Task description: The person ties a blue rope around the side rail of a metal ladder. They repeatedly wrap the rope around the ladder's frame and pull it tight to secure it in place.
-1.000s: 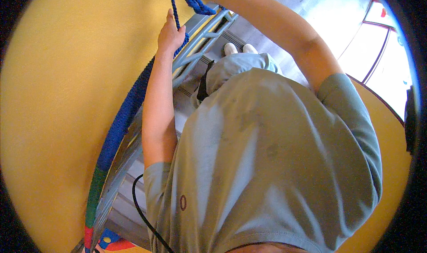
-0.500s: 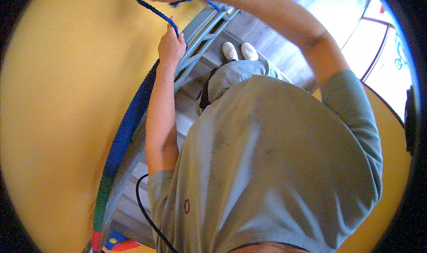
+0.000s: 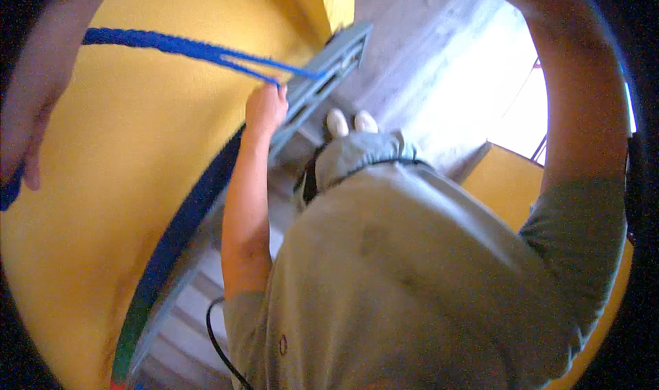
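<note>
A grey handrail (image 3: 343, 45) runs diagonally beside a yellow wall, its lower stretch covered in dark blue wrapping (image 3: 185, 215) with green below it. My left hand (image 3: 265, 112) is closed at the rail, just above the blue wrapping, with a strand of blue cord (image 3: 165, 43) at its fingertips. Another strand of that cord reaches the rail a little farther up. My right hand (image 3: 44, 81) is large and blurred at the upper left, close to the camera. The cord runs taut to it, and a piece shows below its fingers; most of its grip is hidden.
Stairs (image 3: 182, 321) lie below the rail. My light shoes (image 3: 350, 122) stand near a grey floor (image 3: 412, 61). The yellow wall (image 3: 75, 253) fills the left side. A black cable (image 3: 216, 338) hangs beside my left sleeve.
My right hand has swung from the top middle to the far upper left, nearer the camera, drawing the cord out straight. The left hand stays by the rail. The view has shifted.
</note>
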Demonstrator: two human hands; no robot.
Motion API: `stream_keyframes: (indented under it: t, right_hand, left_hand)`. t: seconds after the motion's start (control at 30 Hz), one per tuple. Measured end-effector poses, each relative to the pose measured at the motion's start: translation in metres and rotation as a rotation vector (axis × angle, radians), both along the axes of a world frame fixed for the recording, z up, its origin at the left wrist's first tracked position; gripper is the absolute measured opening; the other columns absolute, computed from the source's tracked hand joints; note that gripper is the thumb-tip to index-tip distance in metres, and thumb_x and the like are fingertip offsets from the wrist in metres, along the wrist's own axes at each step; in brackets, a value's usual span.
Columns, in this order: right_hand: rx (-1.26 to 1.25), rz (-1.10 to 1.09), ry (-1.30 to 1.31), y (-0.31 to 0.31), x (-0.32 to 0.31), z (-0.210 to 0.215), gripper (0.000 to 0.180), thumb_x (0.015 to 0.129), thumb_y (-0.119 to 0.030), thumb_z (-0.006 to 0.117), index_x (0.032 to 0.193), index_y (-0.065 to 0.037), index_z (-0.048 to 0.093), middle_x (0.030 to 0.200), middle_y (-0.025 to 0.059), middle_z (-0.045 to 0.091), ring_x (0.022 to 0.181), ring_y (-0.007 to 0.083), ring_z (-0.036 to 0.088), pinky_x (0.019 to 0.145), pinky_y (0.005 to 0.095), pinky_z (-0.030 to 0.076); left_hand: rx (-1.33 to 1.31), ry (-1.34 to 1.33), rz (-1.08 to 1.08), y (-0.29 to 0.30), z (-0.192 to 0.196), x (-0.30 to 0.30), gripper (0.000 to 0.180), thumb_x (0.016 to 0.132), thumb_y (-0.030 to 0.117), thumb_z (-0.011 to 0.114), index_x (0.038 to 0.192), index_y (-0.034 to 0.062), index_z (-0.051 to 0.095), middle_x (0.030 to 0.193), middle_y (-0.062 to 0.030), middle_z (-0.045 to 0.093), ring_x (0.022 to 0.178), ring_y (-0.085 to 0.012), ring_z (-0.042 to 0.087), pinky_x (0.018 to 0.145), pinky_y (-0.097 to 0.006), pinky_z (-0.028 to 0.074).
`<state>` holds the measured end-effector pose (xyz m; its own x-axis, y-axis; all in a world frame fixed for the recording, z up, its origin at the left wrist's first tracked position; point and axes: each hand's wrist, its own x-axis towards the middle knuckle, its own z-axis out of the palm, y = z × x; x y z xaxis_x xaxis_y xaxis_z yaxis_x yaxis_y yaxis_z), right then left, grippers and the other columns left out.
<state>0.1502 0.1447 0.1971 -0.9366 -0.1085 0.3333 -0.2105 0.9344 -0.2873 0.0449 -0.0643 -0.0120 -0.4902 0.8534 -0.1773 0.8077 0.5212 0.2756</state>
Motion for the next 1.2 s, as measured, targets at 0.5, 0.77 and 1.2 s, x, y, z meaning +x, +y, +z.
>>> stream_keyframes:
  t: [0.5, 0.77, 1.2]
  right_hand:
    - [0.056, 0.035, 0.053, 0.006, -0.033, -0.013, 0.046, 0.084, -0.047, 0.055, 0.082, -0.001, 0.062, 0.071, 0.0145, 0.062, 0.069, 0.0301, 0.062, 0.06, 0.0398, 0.048]
    - [0.103, -0.072, -0.266, 0.011, -0.065, -0.151, 0.05, 0.083, -0.052, 0.056, 0.082, -0.003, 0.063, 0.071, 0.0115, 0.063, 0.07, 0.027, 0.062, 0.06, 0.0382, 0.048]
    - [-0.378, -0.069, -0.592, 0.024, -0.056, -0.273, 0.018, 0.071, -0.016, 0.062, 0.083, -0.003, 0.06, 0.074, 0.0124, 0.063, 0.074, 0.027, 0.062, 0.066, 0.0388, 0.049]
  left_hand:
    - [-0.044, -0.118, 0.086, 0.014, -0.005, 0.018, 0.025, 0.085, 0.024, 0.056, 0.102, 0.0061, 0.063, 0.093, -0.0198, 0.065, 0.089, -0.0369, 0.061, 0.078, -0.045, 0.047]
    - [-0.029, -0.147, 0.117, 0.029, -0.004, 0.012, 0.029, 0.083, 0.028, 0.059, 0.102, 0.0062, 0.064, 0.096, -0.019, 0.065, 0.092, -0.0363, 0.061, 0.08, -0.044, 0.047]
    - [0.165, -0.09, 0.129, 0.023, 0.002, 0.007, 0.069, 0.077, 0.017, 0.068, 0.136, 0.0098, 0.032, 0.122, -0.0193, 0.052, 0.097, -0.0355, 0.059, 0.084, -0.044, 0.047]
